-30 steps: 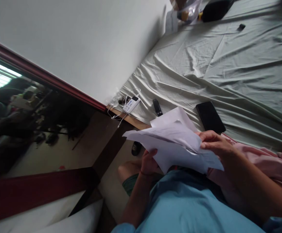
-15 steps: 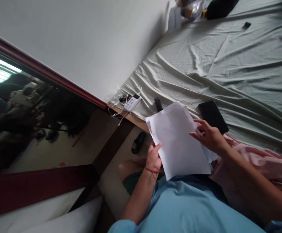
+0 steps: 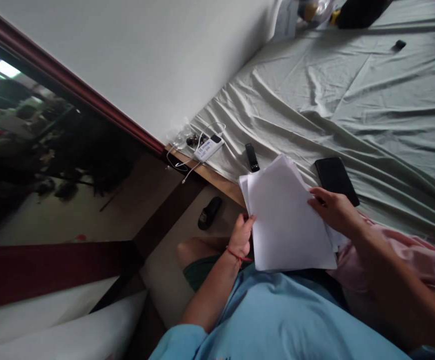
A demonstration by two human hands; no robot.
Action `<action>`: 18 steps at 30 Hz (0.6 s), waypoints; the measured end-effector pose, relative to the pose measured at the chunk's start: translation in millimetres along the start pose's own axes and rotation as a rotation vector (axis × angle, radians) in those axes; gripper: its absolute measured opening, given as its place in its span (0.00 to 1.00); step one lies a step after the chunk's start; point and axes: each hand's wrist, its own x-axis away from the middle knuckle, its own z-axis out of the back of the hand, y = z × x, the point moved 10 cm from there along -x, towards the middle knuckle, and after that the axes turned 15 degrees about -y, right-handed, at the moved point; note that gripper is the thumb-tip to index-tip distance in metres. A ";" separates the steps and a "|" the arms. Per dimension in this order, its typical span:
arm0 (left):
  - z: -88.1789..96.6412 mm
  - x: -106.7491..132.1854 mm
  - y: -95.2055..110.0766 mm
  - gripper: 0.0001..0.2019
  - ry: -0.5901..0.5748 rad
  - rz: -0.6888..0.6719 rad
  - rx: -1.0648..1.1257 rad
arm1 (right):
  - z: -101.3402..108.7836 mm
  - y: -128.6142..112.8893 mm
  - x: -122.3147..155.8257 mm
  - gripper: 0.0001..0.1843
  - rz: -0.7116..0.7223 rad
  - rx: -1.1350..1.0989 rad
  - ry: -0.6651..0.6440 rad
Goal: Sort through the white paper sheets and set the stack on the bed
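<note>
A loose stack of white paper sheets [image 3: 290, 220] lies tilted over my lap, blank on its upper face. My left hand [image 3: 242, 234], with a red string at the wrist, grips the left edge, thumb on top and fingers hidden beneath. At the right edge, my right hand [image 3: 332, 209] pinches the sheets between thumb and fingers. More sheets stick out unevenly under the top one, at the upper left and lower right. Beyond the paper, a black stapler-like object [image 3: 252, 157] rests on the bed, and a black flat case [image 3: 336, 180] lies close to my right hand.
A white power strip [image 3: 209, 148] with cables sits at the corner of the bed [image 3: 382, 110]. Pink cloth [image 3: 397, 255] lies to the right. On the floor is a black slipper [image 3: 209, 213]. A dark glossy panel [image 3: 52, 150] stands at left beside the white wall [image 3: 127, 60].
My right hand has closed from spread fingers onto the paper's right edge. The stack has shifted a little, with lower sheets showing more at the upper left. The view has moved slightly.
</note>
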 end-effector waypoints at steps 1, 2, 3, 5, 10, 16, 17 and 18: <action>-3.8 0.6 -1.6 0.32 -0.034 0.015 -0.017 | -2.4 -3.7 -1.1 0.21 0.004 0.013 -0.017; -6.8 1.6 -2.9 0.33 -0.061 0.028 -0.035 | -4.4 -6.8 -2.2 0.21 0.000 0.037 -0.030; -8.2 2.9 -3.9 0.35 -0.076 0.036 -0.051 | -4.8 -9.2 -3.1 0.21 -0.013 0.076 -0.029; -7.6 5.4 -5.0 0.34 -0.078 0.032 -0.069 | -0.1 -13.6 -3.8 0.21 -0.053 0.186 0.017; 6.9 7.7 -18.7 0.35 0.026 0.054 0.076 | 6.5 -20.1 -7.0 0.20 -0.179 0.397 0.029; 18.2 5.4 -15.4 0.36 0.131 -0.050 0.125 | -1.2 -29.8 -18.9 0.18 -0.223 0.485 -0.057; 17.5 5.1 -12.5 0.35 0.130 -0.067 0.099 | -0.3 -31.1 -21.9 0.18 -0.224 0.478 -0.054; 15.8 4.7 -10.5 0.34 0.121 -0.073 0.076 | 0.8 -31.1 -25.2 0.19 -0.230 0.464 -0.054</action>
